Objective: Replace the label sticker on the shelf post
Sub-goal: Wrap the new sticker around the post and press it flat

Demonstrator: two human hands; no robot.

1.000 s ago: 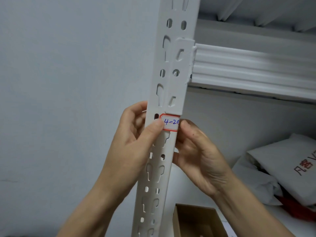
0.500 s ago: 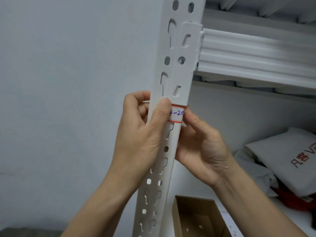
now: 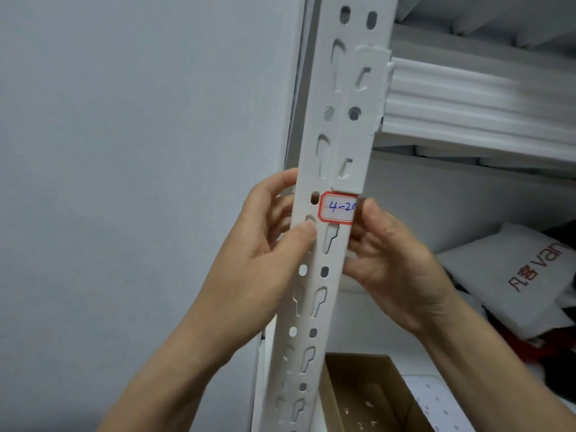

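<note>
Grey wall [image 3: 124,151] behind, white post [image 3: 346,126] ahead. My left grip [image 3: 265,251] wraps the post, thumb pressed just below-left of the sticker [image 3: 338,208]. My right grip [image 3: 392,263] pinches the sticker's right end against the post's edge. I judge this is pressing-down: I should brace the post, rub outward from the middle, and firm the corner.

Left hand [image 3: 265,251]: fingers wrapped behind shelf post [image 3: 341,132], thumb on front. Right hand [image 3: 396,269]: thumb against label sticker [image 3: 338,208], fingers curled behind.
</note>
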